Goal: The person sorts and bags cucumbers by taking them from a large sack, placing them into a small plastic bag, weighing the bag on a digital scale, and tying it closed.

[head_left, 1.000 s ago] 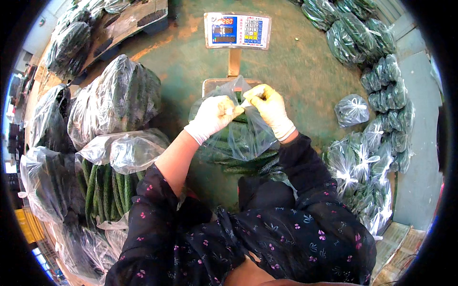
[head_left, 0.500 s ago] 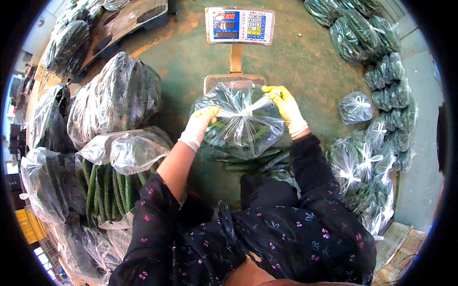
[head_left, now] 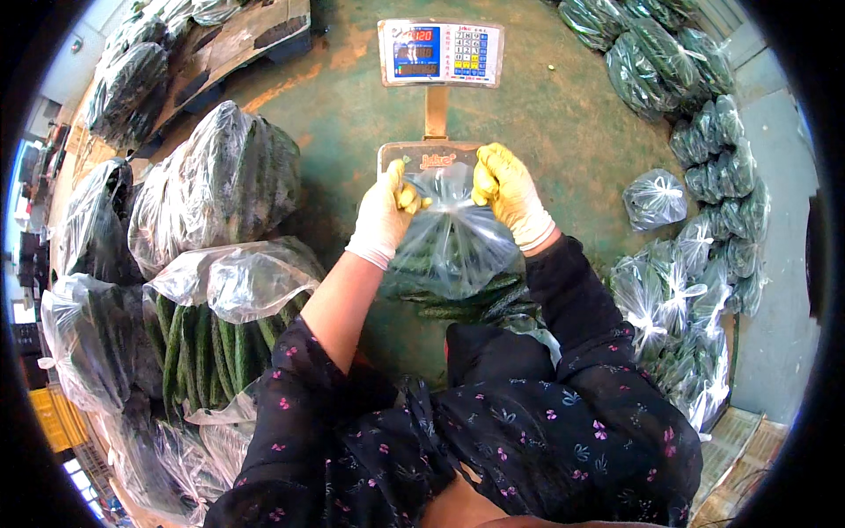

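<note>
A clear plastic bag of cucumbers (head_left: pixel 453 246), gathered at its top, lies on a scale platform (head_left: pixel 392 153). My left hand (head_left: pixel 385 211), in a white glove with yellowed fingers, grips the bag at the left of its gathered top. At the right of it my right hand (head_left: pixel 509 195), gloved the same way, is closed on the bag, fingers curled. Loose cucumbers (head_left: pixel 466 308) lie just below the bag. Behind stands the scale's display (head_left: pixel 440 53) on a post.
Bagged cucumbers (head_left: pixel 211 176) are piled at the left, beside an open bag of cucumbers (head_left: pixel 211 361). A wooden pallet (head_left: pixel 238 48) with more bags is at top left. Bag stacks (head_left: pixel 709 176) line the right wall (head_left: pixel 770 334), and a single tied bag (head_left: pixel 654 201) sits apart on the green floor (head_left: pixel 590 132).
My hands were together at the bag's top, spread apart to either side, then came slightly closer and higher, with fingers curled more. The bag's top is pulled into a tighter gather.
</note>
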The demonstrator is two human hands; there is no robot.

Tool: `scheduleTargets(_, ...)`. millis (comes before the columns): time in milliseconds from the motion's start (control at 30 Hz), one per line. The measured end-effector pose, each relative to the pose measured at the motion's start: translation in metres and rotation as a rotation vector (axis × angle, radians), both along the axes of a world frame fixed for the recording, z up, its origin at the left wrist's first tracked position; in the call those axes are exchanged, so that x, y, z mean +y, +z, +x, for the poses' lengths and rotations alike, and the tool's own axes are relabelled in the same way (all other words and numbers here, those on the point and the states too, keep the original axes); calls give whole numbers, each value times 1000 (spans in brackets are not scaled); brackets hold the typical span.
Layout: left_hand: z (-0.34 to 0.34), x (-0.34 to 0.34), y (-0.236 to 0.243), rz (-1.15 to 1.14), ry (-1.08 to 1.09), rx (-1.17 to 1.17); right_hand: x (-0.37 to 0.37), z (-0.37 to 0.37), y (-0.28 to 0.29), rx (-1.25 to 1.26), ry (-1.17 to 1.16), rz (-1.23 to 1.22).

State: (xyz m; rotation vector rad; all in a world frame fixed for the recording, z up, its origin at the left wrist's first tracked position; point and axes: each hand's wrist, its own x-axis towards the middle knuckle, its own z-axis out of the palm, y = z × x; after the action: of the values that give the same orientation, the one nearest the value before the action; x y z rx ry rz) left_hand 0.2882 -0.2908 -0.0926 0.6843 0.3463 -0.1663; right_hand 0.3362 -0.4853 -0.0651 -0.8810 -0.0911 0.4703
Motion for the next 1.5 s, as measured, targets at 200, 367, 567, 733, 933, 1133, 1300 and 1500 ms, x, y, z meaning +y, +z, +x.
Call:
scheduleTargets(200,-18,11,-66,-48,14,241,-42,20,-91,422,-7,55)
scheduleTargets(367,-11,23,-75,-37,92,378,-31,17,-97,476,-169,-163)
scheduleTargets(567,-10,1,-32,-180,-4,116,-27,-6,-49,64,-179,16)
scheduleTargets(733,1,-28,-23,975,-337,-565,12,-35,15,-826,-83,-754)
scheduleTargets(933,5,-34,-52,940,-174,-622,23,-29,18,-557,43,-603)
scheduleTargets(1133,1,-22,-29,386,-487,-94,-4,-20,-28,-404,189,-724)
scheduleTargets(1300,-14,-16,-36,246,-333,-87,8,-27,8,-901,399,-1178)
scheduleTargets(1500,-5,-37,-22,1567,-260,-796,19,9,-103,419,446,204)
